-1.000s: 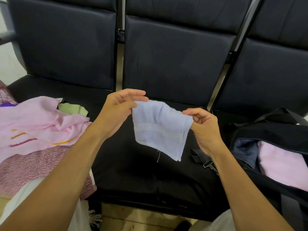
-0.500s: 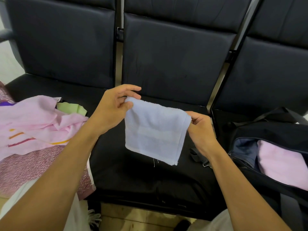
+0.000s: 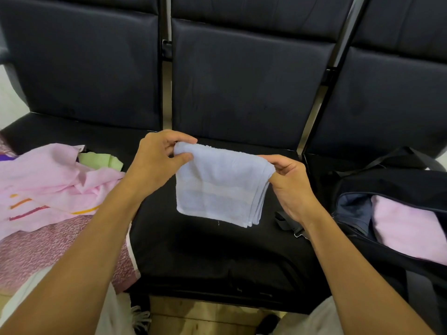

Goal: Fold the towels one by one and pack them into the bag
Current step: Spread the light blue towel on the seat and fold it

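The light blue towel [image 3: 217, 187] hangs in the air between the two hands, already folded into a small stack of layers whose loose edges show at its lower right corner. The left hand [image 3: 157, 160] pinches the towel's upper left corner between thumb and curled fingers; the right hand [image 3: 290, 182] pinches the upper right corner, where the layered edges meet, thumb on top and fingers curled underneath. Below both hands is the black seat [image 3: 205, 257] of a row of dark chairs, and the towel does not touch it. Out past the right hand sits the open black bag [image 3: 387, 182], with a folded pink towel [image 3: 411, 228] already inside and a dark blue cloth beside that one. Out past the left hand lies a heap of unfolded pink cloth [image 3: 48, 180], with a green cloth [image 3: 101, 160] peeking out behind it. The fold looks nearly done, so the likely next step is carrying the towel over to the bag. The risk is that the layers are held only at the top: if either pinch loosens or the towel swings on the way, the stack could fan open and sag, and the bag's rim could catch the hanging bottom edge and undo the fold.
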The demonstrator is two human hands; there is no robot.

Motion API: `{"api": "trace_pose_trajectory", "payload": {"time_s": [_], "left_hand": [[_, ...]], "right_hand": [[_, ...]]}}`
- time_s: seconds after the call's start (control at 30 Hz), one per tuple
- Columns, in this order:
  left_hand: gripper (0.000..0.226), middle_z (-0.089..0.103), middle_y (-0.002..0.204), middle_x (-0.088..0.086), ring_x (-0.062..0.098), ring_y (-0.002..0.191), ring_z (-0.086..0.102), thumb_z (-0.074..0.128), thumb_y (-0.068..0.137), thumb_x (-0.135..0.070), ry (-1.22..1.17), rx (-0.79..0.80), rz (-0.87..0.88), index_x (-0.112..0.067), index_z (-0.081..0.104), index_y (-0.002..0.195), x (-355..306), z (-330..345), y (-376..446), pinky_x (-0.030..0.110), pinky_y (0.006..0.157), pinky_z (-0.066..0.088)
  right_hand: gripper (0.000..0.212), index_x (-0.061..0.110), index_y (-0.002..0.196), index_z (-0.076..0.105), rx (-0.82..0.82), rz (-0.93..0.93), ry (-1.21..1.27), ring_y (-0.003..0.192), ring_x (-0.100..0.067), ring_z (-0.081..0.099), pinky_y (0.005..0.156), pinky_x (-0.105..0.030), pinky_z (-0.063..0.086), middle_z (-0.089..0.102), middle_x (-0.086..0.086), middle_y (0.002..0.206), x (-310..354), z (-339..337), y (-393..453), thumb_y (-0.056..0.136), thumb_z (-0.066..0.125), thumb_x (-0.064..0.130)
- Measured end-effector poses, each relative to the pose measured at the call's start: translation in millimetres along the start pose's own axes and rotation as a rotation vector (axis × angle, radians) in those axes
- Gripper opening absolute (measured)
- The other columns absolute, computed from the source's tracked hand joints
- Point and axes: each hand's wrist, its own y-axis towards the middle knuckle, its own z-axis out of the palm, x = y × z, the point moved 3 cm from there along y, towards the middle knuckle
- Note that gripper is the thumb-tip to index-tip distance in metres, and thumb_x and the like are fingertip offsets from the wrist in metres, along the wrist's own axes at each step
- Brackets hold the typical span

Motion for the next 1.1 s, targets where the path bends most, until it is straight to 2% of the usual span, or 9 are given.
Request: {"api": "trace_pose_trajectory", "payload": {"time_s": [0.1,0.2,0.37,0.5,0.63,0.73,0.9,1.0,1.1], "left_hand": [[0.025,0.065,0.103,-0.007,0.01,0.095,0.063,0.075,0.082,-0.011,0.032,-0.025,0.0,-0.019,0.072,0.104,-4,0,-1,0.017,0.084,0.047],[0.02,0.067,0.099,-0.005,0.007,0.089,0.061,0.075,0.082,-0.011,0.109,-0.056,0.048,-0.017,0.073,0.101,-9,2,-4,0.01,0.08,0.043],[0.023,0.068,0.103,0.003,0.006,0.09,0.054,0.071,0.086,-0.01,0.26,-0.032,0.187,-0.013,0.073,0.109,-14,7,-5,0.009,0.078,0.038],[0.016,0.053,0.095,-0.006,0.006,0.086,0.047,0.066,0.085,-0.011,0.319,0.016,0.2,-0.015,0.072,0.099,-10,12,-4,0.01,0.07,0.035],[0.015,0.058,0.093,-0.014,0.004,0.09,0.057,0.062,0.088,-0.01,0.064,0.094,0.158,-0.023,0.059,0.096,-15,13,-5,0.011,0.069,0.046],[0.015,0.058,0.091,-0.013,0.002,0.084,0.058,0.058,0.093,-0.01,-0.084,0.128,0.156,-0.023,0.054,0.099,-23,17,-8,0.008,0.066,0.048],[0.014,0.062,0.099,-0.015,0.0,0.091,0.064,0.059,0.094,-0.023,-0.275,0.038,0.078,-0.03,0.055,0.105,-34,22,-12,0.011,0.068,0.054],[0.02,0.07,0.102,-0.009,0.006,0.09,0.069,0.062,0.09,-0.025,-0.424,0.006,-0.034,-0.022,0.061,0.111,-39,24,-13,0.018,0.069,0.057],[0.022,0.074,0.099,-0.006,0.013,0.09,0.072,0.065,0.084,-0.024,-0.607,0.105,-0.138,-0.02,0.066,0.106,-42,30,-15,0.025,0.068,0.059]], "right_hand": [[0.026,0.016,0.111,0.073,0.029,0.042,0.009,0.106,-0.016,0.069,0.091,-0.035,0.058,0.075,0.002,0.11,0,-1,-1,0.093,0.062,0.001],[0.026,0.019,0.114,0.071,0.079,0.102,-0.001,0.109,-0.016,0.068,0.096,-0.039,0.055,0.073,0.003,0.113,-3,-2,-3,0.097,0.057,0.006],[0.026,0.018,0.117,0.07,0.104,0.132,0.001,0.112,-0.016,0.066,0.1,-0.04,0.051,0.072,0.003,0.116,-1,-7,-4,0.098,0.057,0.009],[0.025,0.019,0.118,0.07,0.097,0.133,-0.013,0.111,-0.016,0.066,0.098,-0.037,0.053,0.072,0.004,0.115,1,-11,-5,0.098,0.056,0.011],[0.025,0.014,0.121,0.067,0.108,0.171,0.128,0.112,-0.023,0.066,0.091,-0.039,0.056,0.071,-0.004,0.118,5,-16,-7,0.099,0.054,0.012],[0.027,0.015,0.123,0.066,0.111,0.202,0.205,0.109,-0.023,0.067,0.083,-0.038,0.057,0.071,-0.004,0.117,7,-19,-8,0.102,0.05,0.013],[0.028,0.017,0.124,0.067,0.044,0.24,0.27,0.106,-0.024,0.068,0.084,-0.039,0.058,0.071,-0.006,0.117,8,-22,-9,0.103,0.048,0.016],[0.027,0.014,0.116,0.07,0.012,0.286,0.33,0.099,-0.023,0.069,0.082,-0.037,0.059,0.072,-0.007,0.108,9,-23,-9,0.104,0.047,0.019],[0.029,0.015,0.101,0.072,-0.026,0.318,0.354,0.092,-0.021,0.067,0.079,-0.035,0.055,0.071,-0.005,0.096,10,-26,-11,0.104,0.045,0.023]]}}
